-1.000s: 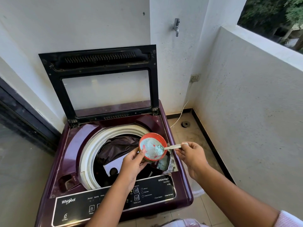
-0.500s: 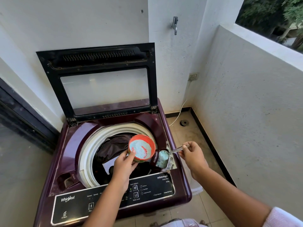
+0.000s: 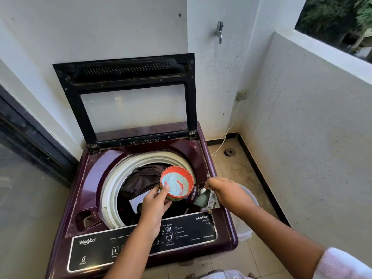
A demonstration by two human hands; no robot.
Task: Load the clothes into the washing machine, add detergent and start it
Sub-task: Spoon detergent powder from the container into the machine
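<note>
A maroon top-load washing machine point(image 3: 94, 170) stands with its black glass lid point(image 3: 128, 97) raised against the wall. Dark clothes point(image 3: 143, 181) lie in the drum inside the white ring. My left hand point(image 3: 155, 200) grips a round orange tub point(image 3: 177, 183) of pale blue detergent powder above the drum's right side. My right hand point(image 3: 225, 188) pinches a small metal spoon point(image 3: 202, 190) turned down over the detergent compartment point(image 3: 203, 200) at the machine's right edge, where blue-green powder lies.
The black control panel point(image 3: 187, 232) runs along the machine's front. A white bucket point(image 3: 244, 228) stands on the tiled floor right of the machine. A tap point(image 3: 219, 32), a wall socket point(image 3: 241, 95) with a white cord, a floor drain point(image 3: 229, 152) and a low balcony wall point(image 3: 312, 117) lie to the right.
My right hand took the spoon from the tub down to the detergent compartment and tipped it there. My left hand shifted the tub slightly left over the drum.
</note>
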